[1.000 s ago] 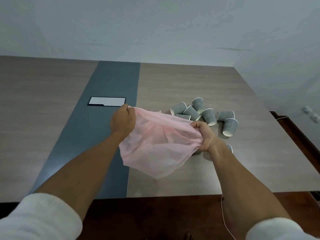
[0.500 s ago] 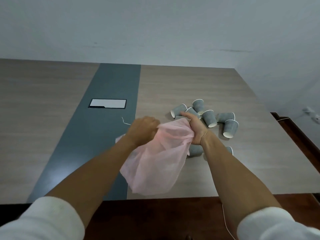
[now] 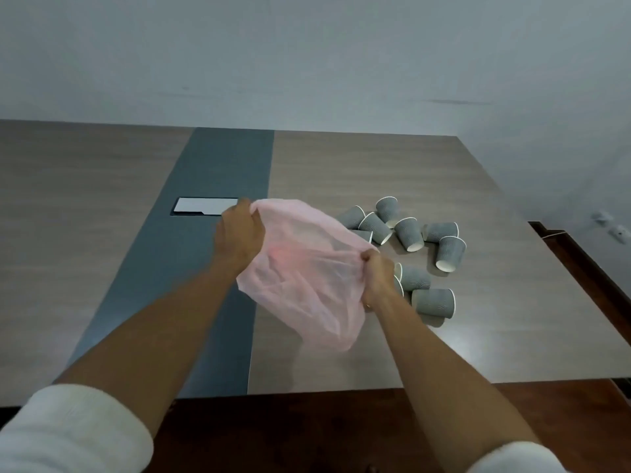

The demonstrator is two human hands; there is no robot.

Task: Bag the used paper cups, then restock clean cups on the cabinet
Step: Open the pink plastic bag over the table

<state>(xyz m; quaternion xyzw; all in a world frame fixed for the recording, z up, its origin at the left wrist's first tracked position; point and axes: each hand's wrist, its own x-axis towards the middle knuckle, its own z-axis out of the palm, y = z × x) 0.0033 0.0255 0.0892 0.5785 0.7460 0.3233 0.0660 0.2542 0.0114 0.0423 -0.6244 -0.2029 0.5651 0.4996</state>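
A thin pink plastic bag [image 3: 307, 288] hangs above the table, stretched between my two hands. My left hand [image 3: 240, 233] grips its rim at the upper left. My right hand [image 3: 377, 276] grips the rim at the lower right. Several grey ribbed paper cups [image 3: 408, 232] lie tipped over on the table just right of the bag. More grey cups [image 3: 433, 300] lie close to my right wrist, one partly hidden behind it. The bag's mouth faces away from me, so I cannot see inside it.
The wooden table [image 3: 375, 165] has a dark grey centre strip [image 3: 218, 172] with a white cable-box lid [image 3: 205, 205] set in it. A white wall stands behind. Dark brown floor [image 3: 341, 431] lies below the near edge, with wall sockets [image 3: 611, 227] at the far right.
My hands came together with the bag bunched, then pulled apart again. The left hand went up and left, stretching the bag's rim wide. The cups have not moved.
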